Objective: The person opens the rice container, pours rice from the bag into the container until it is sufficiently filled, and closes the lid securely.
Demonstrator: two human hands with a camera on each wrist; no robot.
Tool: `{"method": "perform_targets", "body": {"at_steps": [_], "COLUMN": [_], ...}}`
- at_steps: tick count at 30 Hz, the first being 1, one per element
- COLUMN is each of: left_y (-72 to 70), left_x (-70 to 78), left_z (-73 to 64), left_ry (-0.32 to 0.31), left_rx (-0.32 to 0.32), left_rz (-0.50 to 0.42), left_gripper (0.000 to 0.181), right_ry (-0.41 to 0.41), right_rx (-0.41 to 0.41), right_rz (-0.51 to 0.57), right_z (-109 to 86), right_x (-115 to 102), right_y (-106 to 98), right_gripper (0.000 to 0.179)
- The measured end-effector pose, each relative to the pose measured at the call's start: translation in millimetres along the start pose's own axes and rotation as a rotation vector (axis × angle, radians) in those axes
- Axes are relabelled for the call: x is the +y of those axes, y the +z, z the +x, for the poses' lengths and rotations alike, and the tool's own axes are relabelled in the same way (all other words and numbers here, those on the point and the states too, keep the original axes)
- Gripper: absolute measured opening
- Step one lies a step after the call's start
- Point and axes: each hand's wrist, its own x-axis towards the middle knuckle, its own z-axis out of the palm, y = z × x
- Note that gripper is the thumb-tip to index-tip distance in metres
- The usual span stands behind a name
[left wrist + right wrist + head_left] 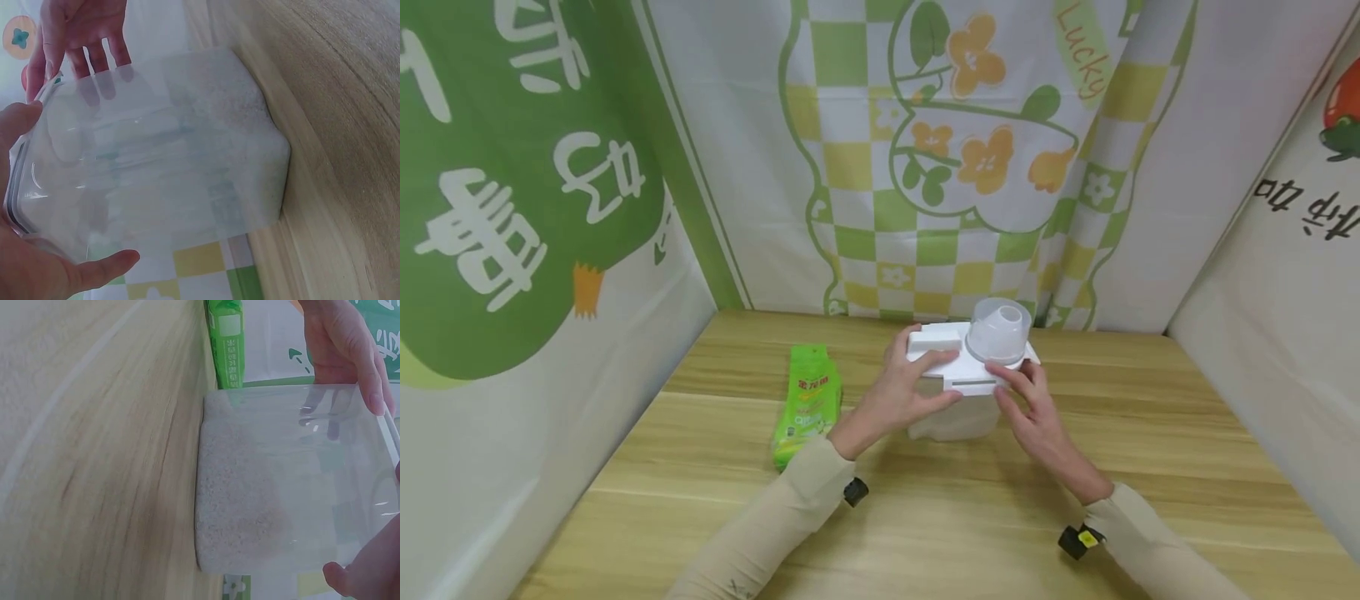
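A clear plastic rice container [957, 421] stands upright on the wooden table, its lower part filled with pale grains [234, 494]. On top sits a white lid [972, 373], and a clear measuring cup [1000, 335] rests upside down on the lid's right side. My left hand [902, 390] grips the left end of the lid, index finger over the top and thumb along the front edge. At the front right corner, my right hand [1037, 412] holds the lid's edge between thumb and fingers. In the left wrist view, fingers also lie against the container's wall [156, 156].
Left of the container lies a green printed bag [808, 400] on the wooden table [970, 517]. A checked, flowered cloth [880, 192] hangs right behind the table's back edge. More printed cloths hang at the left and right sides.
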Motion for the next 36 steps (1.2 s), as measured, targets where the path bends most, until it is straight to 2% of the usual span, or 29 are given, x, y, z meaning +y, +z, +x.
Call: {"method": "perform_targets", "body": {"at_steps": [7,14,23,26,31,33,36], "left_y": [0.9,0.5,0.3,0.7,1.9,2.3,2.6], "left_x": [-0.9,-2.3,-2.9,-3.2,-3.7,-3.9,-3.4], "left_z": [-0.4,0.4,2.7,3.1,3.0,3.1,3.5], "left_ry": [-0.001,0.020,0.059,0.076,0.080,0.077,0.071], "left_rx": [0.013,0.029,0.063,0.084,0.099,0.097,0.096], "left_rz": [-0.003,0.023,0.029,0.043,0.060,0.064,0.063], "left_gripper": [0.053,0.053,0.051,0.050,0.049,0.049,0.048], "right_ry": [-0.070,-0.029,0.039,0.042,0.050,0.056,0.069], "right_rx": [0.063,0.099,0.113,0.118,0.104,0.098,0.099], "right_rz": [-0.016,-0.041,-0.069,-0.066,-0.063,-0.070,-0.077], "right_z": [-1.3,-2.1,-6.2,-5.4,-2.5,-2.3,-2.8], "right_x": [2,2,35,32,12,11,21], "right_y": [5,8,12,12,10,9,9], "right_gripper": [0.031,0.029,0.032,0.031,0.029,0.029,0.030]}}
